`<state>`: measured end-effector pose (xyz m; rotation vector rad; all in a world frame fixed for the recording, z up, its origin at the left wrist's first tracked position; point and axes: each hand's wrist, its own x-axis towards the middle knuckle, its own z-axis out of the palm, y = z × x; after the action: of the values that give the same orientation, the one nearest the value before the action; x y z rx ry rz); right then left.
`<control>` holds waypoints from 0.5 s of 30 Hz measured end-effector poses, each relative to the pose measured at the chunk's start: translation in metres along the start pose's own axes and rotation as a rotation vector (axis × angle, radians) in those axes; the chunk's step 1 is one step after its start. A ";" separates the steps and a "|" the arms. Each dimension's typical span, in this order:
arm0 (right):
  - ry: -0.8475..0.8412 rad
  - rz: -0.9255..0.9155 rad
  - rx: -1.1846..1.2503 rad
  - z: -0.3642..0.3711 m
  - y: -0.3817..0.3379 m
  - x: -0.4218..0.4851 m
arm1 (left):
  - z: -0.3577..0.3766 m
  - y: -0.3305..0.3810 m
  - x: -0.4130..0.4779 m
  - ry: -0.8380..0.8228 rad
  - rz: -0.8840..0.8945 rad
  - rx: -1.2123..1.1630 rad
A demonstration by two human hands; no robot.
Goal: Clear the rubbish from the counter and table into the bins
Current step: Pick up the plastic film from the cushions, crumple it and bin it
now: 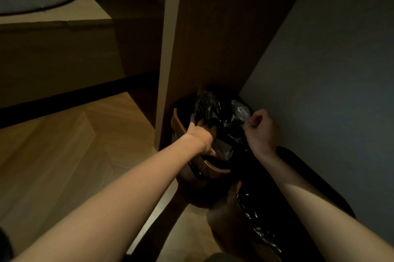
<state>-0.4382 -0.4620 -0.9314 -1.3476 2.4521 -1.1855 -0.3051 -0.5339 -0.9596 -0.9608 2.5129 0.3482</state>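
**A:** Status on the clear-up at that moment?

**B:** Hard to score. Neither counter nor table top was in shot, so no way to say how much rubbish was left up there. View was down into a dim corner between a wooden panel (170, 48) and a grey wall (330, 69), both hands at the bin (181, 123).

**A:** Which bin?

**B:** Far one, wooden rim, black liner bag (213, 110) in it. A second bin (223, 219), also lined in black, stood just nearer the camera, touching or almost touching the first.

**A:** Anything going in?

**B:** Couldn't pick out any piece of rubbish. Too dark inside the liner. My read: dropping something in or sorting out the bag, can't tell which.

**A:** Left hand?

**B:** Left hand (201, 133) was reaching over the near rim into the bin, fingers pointing down and in, touching the black plastic. Whether they were closed on anything: cannot tell, fingertips were lost in the shadow.

**A:** Right?

**B:** Right hand (261, 127) was at the wall side of the bin, fingers curled shut, pinching a shiny edge of the bag.
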 end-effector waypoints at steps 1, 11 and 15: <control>0.013 -0.034 -0.008 0.007 0.001 0.000 | -0.003 -0.001 -0.002 -0.032 0.020 0.058; -0.685 -0.211 -0.320 0.062 0.015 0.007 | -0.003 -0.050 -0.045 0.122 -0.075 -0.270; -0.906 -0.108 -0.342 0.075 0.002 0.003 | 0.011 -0.058 -0.042 0.159 -0.069 -0.336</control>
<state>-0.4098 -0.5075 -0.9839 -1.6202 1.9362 -0.0573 -0.2348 -0.5479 -0.9539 -1.2426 2.6053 0.7159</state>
